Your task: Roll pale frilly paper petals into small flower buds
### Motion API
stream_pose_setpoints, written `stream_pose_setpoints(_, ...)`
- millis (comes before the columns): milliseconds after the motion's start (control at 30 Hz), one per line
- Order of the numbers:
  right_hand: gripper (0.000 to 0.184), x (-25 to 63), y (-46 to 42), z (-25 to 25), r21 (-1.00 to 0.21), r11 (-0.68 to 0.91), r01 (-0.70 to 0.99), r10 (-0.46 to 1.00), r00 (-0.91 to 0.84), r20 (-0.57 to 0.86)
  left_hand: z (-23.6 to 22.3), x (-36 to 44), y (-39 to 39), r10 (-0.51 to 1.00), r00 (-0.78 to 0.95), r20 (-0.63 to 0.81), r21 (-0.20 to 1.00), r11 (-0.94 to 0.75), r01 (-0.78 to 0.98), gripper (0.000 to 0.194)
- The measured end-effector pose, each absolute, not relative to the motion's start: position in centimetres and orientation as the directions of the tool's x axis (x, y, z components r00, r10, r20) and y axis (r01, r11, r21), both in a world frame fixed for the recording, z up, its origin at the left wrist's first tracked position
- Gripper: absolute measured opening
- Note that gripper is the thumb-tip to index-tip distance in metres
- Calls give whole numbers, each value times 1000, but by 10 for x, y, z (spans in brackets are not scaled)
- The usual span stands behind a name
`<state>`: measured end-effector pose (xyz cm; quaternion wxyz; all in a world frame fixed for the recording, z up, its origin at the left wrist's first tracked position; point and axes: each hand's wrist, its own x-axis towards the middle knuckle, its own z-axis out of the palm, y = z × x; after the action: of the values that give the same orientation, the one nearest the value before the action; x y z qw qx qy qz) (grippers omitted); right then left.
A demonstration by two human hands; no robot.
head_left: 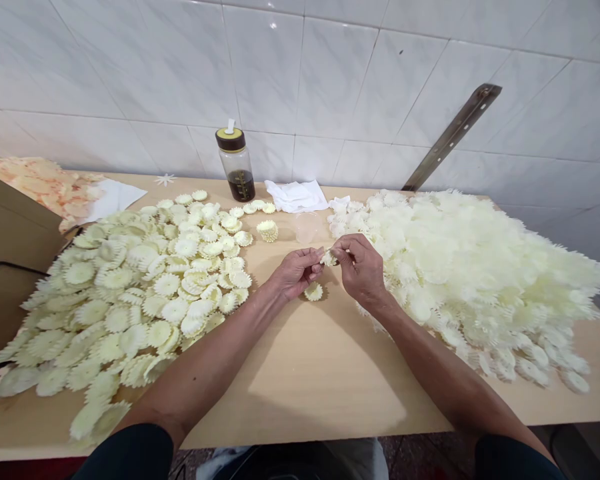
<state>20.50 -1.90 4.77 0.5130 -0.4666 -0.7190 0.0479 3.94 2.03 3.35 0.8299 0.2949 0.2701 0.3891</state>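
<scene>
Over the middle of the table, my left hand [300,270] and my right hand [359,267] pinch one small pale yellow flower-shaped piece [329,258] between them. Its edge looks toothed, and my fingertips cover part of it. Just below my hands a single scalloped yellow piece [313,291] lies on the table. To the left spreads a large heap of cupped pale yellow flower pieces [175,283]. On the right is a bigger heap of whitish, thin, fringed flower pieces [460,260], close to my right hand. A short stack of yellow pieces [267,231] stands beyond my left hand.
A bottle of dark liquid [237,167] stands at the back by the tiled wall [260,73]. Beside it lies a folded white tissue [296,196]. A metal strip [450,140] leans on the wall. At far left are a cardboard box [15,233] and peach-coloured pieces [45,190].
</scene>
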Motion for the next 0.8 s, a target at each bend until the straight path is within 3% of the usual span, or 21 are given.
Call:
stream_pose_setpoints(133,20,200,-22,50,-806,399,437,867,107,487,30,39,21,812,558,-171,719,490,-493,47)
stream_pose_setpoints(233,22,200,-23,49,-882,308,356,912,155,381,31,38,21,821,553,-141,750,453,-482,51)
stream_pose_setpoints(333,20,203,-21,47,-782,381,493,853,140,503,32,37,21,832,539,-128,781,420,-462,53)
stream_pose_setpoints(433,14,208,-19,47,-515,562,647,704,-48,708,31,35,22,837,525,-156,807,414,-420,53)
stream_pose_setpoints(500,10,213,-17,47,-399,615,680,657,-163,736,29,34,23,837,519,-171,826,409,-388,53)
stream_pose_setpoints(800,8,219,-24,45,-462,498,734,725,-59,687,29,42,18,891,429,-147,810,358,-464,53)
